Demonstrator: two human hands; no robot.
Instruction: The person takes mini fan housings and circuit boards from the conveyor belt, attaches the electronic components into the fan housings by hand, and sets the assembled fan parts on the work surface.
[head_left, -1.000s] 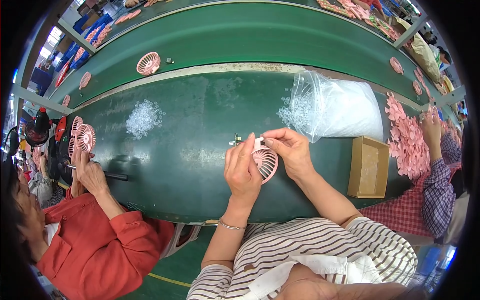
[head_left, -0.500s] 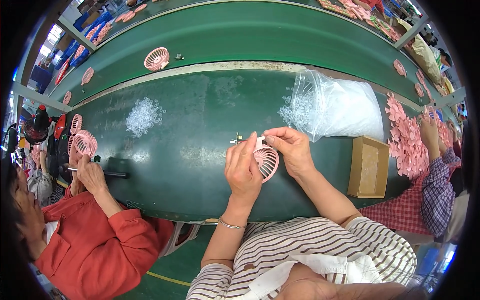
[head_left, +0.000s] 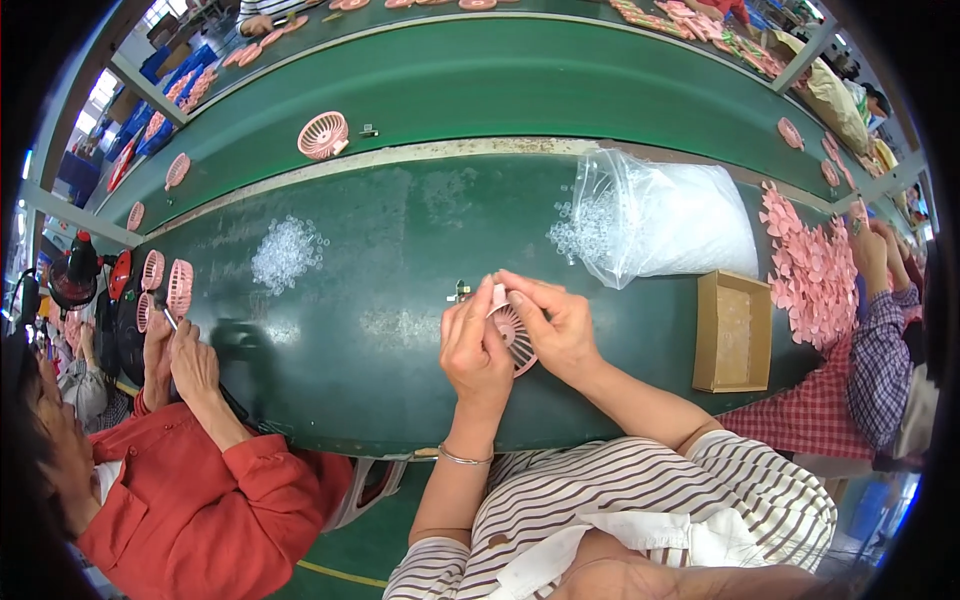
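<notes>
Both my hands meet over the green table around a pink slatted fan housing [head_left: 518, 345]. With fingers bent, my left hand [head_left: 476, 345] grips its neck from the left. My right hand [head_left: 556, 325] closes on the same neck from the right, its thumb pressed close to the top. The round slatted part hangs below my fingers. Whether a smaller part sits between the fingertips is hidden. A small metal-and-green electronic part [head_left: 459, 292] shows just left of my left fingertips; I cannot tell whether it is joined to the housing.
Small clear plastic rings lie in a pile [head_left: 287, 254] at left and spill from a clear bag [head_left: 690, 220] at right. A cardboard box [head_left: 734, 335] stands near pink flat pieces [head_left: 808, 270]. Beyond runs a conveyor [head_left: 460, 95]. A co-worker in red [head_left: 200, 480] works at left.
My hands have shifted slightly left and drawn closer together, with the fan housing still between them. At left, the co-worker's hands and tool have moved on their own pink piece.
</notes>
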